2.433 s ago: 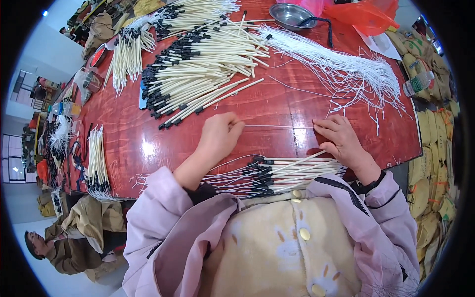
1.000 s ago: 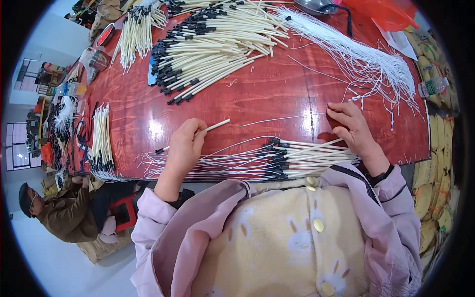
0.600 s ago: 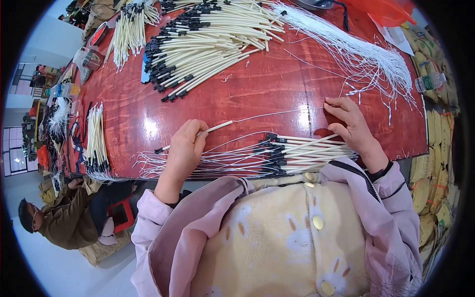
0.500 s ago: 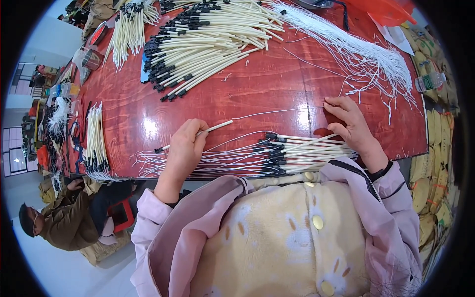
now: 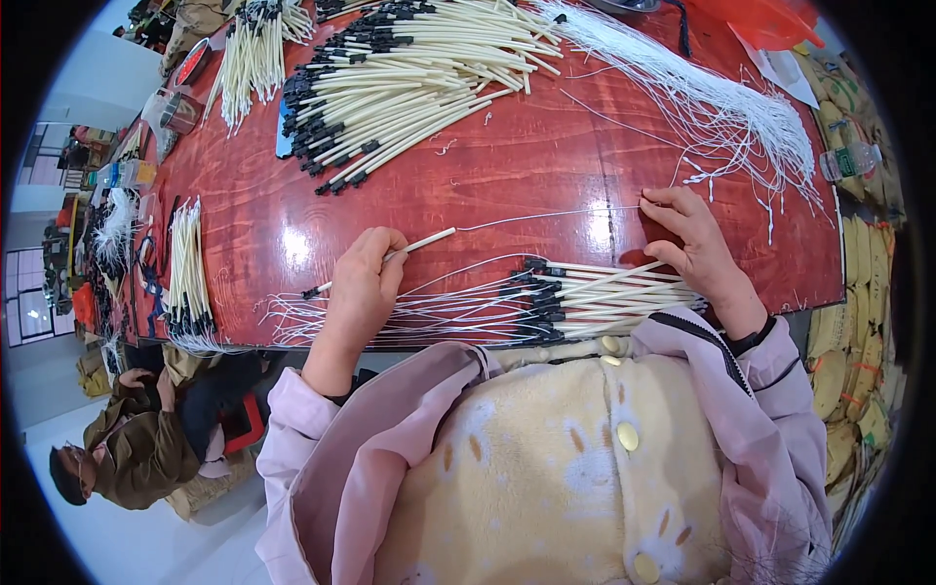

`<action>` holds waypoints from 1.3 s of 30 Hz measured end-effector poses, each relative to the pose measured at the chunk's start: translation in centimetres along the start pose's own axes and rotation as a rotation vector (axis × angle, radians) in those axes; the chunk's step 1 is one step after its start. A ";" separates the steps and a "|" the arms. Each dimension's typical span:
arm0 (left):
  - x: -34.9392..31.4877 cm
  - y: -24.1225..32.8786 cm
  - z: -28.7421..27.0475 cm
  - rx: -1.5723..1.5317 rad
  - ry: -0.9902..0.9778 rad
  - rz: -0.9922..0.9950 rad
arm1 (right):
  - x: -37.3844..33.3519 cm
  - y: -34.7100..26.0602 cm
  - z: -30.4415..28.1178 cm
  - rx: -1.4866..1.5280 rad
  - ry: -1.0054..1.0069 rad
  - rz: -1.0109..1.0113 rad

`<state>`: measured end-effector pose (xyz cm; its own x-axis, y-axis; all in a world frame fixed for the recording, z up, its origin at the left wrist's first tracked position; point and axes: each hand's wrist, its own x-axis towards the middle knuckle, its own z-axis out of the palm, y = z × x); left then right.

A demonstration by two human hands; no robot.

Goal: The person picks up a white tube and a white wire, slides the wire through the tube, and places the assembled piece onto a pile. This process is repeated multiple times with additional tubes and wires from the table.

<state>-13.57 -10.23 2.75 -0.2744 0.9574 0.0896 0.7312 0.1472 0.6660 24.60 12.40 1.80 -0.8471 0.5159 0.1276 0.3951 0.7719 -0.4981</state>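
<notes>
My left hand [image 5: 366, 268] is closed round a thin cream tube [image 5: 429, 240] that has a black piece at its lower left end. From the tube's right end a white string [image 5: 546, 215] runs across the table to the fingertips of my right hand [image 5: 687, 234]. Those fingertips appear to hold the string, while the thumb stands apart below. Just nearer to me lies a row of cream tubes [image 5: 609, 292] with black ends and white strings [image 5: 419, 317] trailing left under my left wrist.
A large pile of cream tubes [image 5: 429, 73] covers the far middle of the red table [image 5: 526, 161]. White strings [image 5: 721, 107] spread at the far right. Another bundle [image 5: 185, 258] stands left. A seated person [image 5: 141, 439] is at lower left; sacks [image 5: 848, 322] line the right.
My left hand and the tube have shifted slightly up and left. My right hand has barely moved, and the string still spans between them. The seated person has changed posture.
</notes>
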 end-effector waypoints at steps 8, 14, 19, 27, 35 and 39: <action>0.2 0.1 0.1 -0.001 -0.008 0.013 | 0.0 -0.1 0.0 -0.033 -0.002 0.011; 0.5 0.0 0.7 0.053 0.007 0.070 | 0.1 0.2 -0.1 -0.056 0.006 -0.013; 2.3 0.8 2.6 0.161 0.023 0.204 | 0.1 -0.2 -0.1 -0.106 -0.048 -0.060; 8.4 7.7 10.2 0.416 -0.197 0.402 | 4.2 -4.0 2.4 -0.167 -0.138 -0.245; 4.2 8.6 4.9 0.459 0.013 0.337 | 5.1 -2.3 1.9 -0.220 0.002 -0.237; 1.1 3.7 1.2 0.468 0.140 0.087 | 7.1 -2.7 2.4 -0.255 0.005 -0.319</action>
<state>-10.44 -8.35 4.42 -0.2572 0.9334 0.2501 0.9484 0.1942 0.2507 16.70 13.09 1.97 -0.9401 0.2364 0.2455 0.1883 0.9607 -0.2037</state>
